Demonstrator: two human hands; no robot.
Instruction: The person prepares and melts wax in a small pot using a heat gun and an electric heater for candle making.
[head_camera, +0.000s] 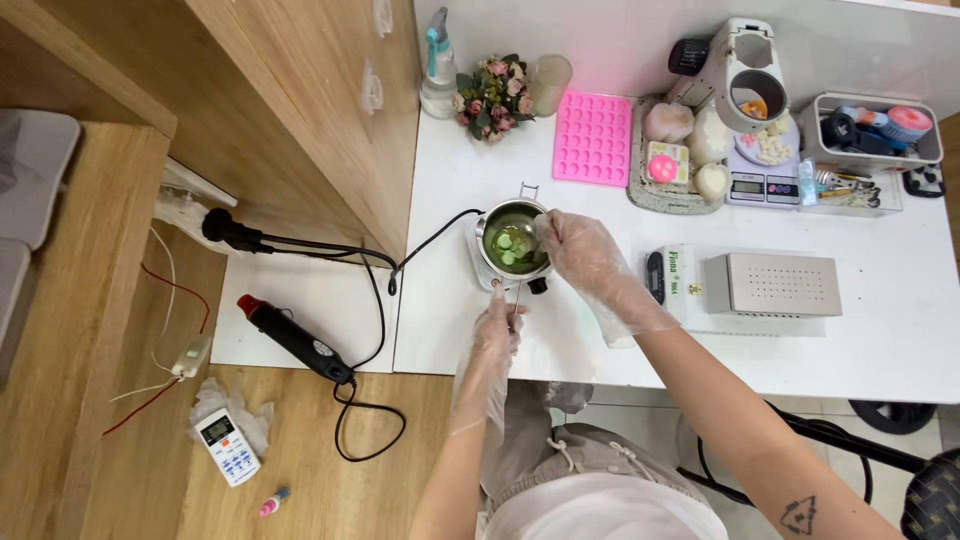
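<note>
A small steel pot (497, 222) sits on a white electric hot plate (484, 275) on the white table (900, 310). Green liquid with pale round pieces (513, 247) fills the pot. My left hand (497, 330), in a clear plastic glove, grips the pot's handle at the near side. My right hand (582, 250), also gloved, hovers at the pot's right rim, fingers pinched on a small pale piece over the liquid.
A pink silicone mould (594, 138), a basket of soaps (680, 150), a small scale (762, 185), a white dispenser (745, 75), a grey tool tray (875, 135) and a metal box (770, 285) stand on the table. A heat gun (295, 340) and remote (228, 447) lie at left.
</note>
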